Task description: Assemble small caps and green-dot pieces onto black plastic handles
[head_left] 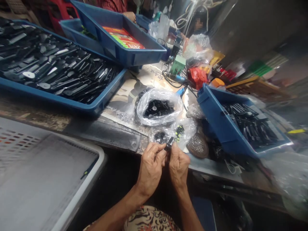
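Observation:
My left hand [151,166] and my right hand [178,165] are close together just in front of the bench edge. Both pinch one small black plastic part [168,144] between their fingertips. Right behind the hands lie small clear bags [175,131] with dark bits and green-dotted pieces. A bigger clear bag of black round parts [157,107] sits further back on the bench. A shallow dish of tiny metal pieces [197,146] is just right of the hands.
A large blue tray of black handles [55,73] fills the left, with more blue trays [120,38] stacked behind. Another blue tray of black parts [243,125] stands on the right. A grey crate [48,179] is at lower left. Cables, bags and another person's hand [130,15] are at the back.

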`<state>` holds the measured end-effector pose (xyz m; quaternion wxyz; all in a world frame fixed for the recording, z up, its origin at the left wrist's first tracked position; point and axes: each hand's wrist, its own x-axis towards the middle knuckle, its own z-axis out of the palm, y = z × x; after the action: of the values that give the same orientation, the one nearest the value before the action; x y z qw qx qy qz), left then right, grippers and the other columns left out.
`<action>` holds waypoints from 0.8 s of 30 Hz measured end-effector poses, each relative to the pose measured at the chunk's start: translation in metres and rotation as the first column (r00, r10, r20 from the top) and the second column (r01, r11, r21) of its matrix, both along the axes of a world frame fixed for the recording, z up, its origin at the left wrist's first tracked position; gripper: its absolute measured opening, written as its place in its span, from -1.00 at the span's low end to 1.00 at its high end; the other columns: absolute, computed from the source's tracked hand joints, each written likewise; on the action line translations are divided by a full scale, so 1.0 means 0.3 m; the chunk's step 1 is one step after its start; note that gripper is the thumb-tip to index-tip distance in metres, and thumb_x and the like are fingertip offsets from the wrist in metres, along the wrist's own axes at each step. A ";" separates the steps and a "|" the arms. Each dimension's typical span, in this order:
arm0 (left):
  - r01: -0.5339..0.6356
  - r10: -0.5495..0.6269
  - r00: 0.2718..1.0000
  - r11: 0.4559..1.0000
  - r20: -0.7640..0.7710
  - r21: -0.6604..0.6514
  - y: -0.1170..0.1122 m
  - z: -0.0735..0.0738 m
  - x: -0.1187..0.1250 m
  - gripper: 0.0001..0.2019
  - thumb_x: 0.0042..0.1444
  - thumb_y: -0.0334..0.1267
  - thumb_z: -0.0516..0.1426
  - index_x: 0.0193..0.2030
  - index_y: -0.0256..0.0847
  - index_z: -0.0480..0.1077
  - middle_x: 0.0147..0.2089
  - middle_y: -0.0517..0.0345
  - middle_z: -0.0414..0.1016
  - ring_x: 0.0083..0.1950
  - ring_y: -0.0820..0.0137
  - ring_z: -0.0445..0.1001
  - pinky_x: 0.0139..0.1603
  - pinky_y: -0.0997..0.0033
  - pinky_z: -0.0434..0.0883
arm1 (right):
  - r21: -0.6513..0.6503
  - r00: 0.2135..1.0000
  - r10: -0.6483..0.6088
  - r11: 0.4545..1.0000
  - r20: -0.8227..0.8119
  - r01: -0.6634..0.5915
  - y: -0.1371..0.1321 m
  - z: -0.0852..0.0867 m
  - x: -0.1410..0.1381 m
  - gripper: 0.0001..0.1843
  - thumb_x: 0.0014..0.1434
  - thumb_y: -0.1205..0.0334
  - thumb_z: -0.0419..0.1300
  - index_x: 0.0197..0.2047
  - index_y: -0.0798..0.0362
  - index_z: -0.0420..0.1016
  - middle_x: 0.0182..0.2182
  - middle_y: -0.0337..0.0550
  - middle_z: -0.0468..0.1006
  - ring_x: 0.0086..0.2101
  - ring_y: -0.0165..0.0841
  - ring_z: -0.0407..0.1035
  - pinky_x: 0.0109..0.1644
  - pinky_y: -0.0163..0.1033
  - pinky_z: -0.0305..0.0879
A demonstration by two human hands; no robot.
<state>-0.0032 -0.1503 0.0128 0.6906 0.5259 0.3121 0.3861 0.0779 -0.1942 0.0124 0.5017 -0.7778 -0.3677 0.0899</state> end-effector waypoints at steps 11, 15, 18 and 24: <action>0.117 -0.054 0.984 0.914 0.168 -0.388 0.028 0.039 0.037 -0.82 0.08 -0.24 0.12 -0.21 -0.31 0.35 -0.62 0.31 0.22 -0.61 0.61 0.11 -0.63 0.64 0.07 | -0.096 0.999 0.013 0.995 0.032 -0.010 0.047 0.068 0.051 -0.42 0.25 -0.06 -0.06 -0.72 0.04 0.13 -0.79 -0.30 0.22 -0.71 -0.49 0.11 -0.59 -0.34 0.04; 0.179 -0.018 0.947 0.859 0.322 -0.480 0.040 0.038 0.044 -0.79 0.07 -0.24 0.14 -0.22 -0.35 0.34 -0.61 0.27 0.24 -0.59 0.59 0.15 -0.65 0.65 0.03 | -0.132 0.997 0.066 0.989 -0.040 -0.071 0.063 0.092 0.061 -0.39 0.24 -0.07 -0.05 -0.75 0.05 0.19 -0.83 -0.29 0.24 -0.75 -0.48 0.13 -0.63 -0.36 0.04; 0.216 -0.003 0.924 0.830 0.383 -0.515 0.049 0.037 0.043 -0.80 0.08 -0.25 0.15 -0.24 -0.37 0.34 -0.58 0.23 0.27 -0.57 0.59 0.19 -0.65 0.66 0.04 | -0.163 0.989 0.104 0.979 -0.101 -0.119 0.074 0.105 0.063 -0.37 0.25 -0.08 -0.06 -0.76 0.06 0.23 -0.83 -0.25 0.29 -0.76 -0.47 0.14 -0.64 -0.36 0.06; 0.293 0.019 0.888 0.747 0.460 -0.596 0.077 0.053 0.033 -0.87 0.08 -0.33 0.12 -0.28 -0.39 0.32 -0.54 0.18 0.29 -0.56 0.59 0.23 -0.65 0.67 0.03 | -0.200 0.991 0.119 0.971 -0.058 -0.128 0.087 0.115 0.080 -0.40 0.21 -0.12 -0.03 -0.74 0.06 0.15 -0.79 -0.30 0.19 -0.70 -0.48 0.06 -0.61 -0.33 -0.02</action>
<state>0.0067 -0.1273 0.0288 0.9085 0.1743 0.2226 0.3078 0.1018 -0.1681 0.0470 0.4211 -0.7984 -0.3927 0.1758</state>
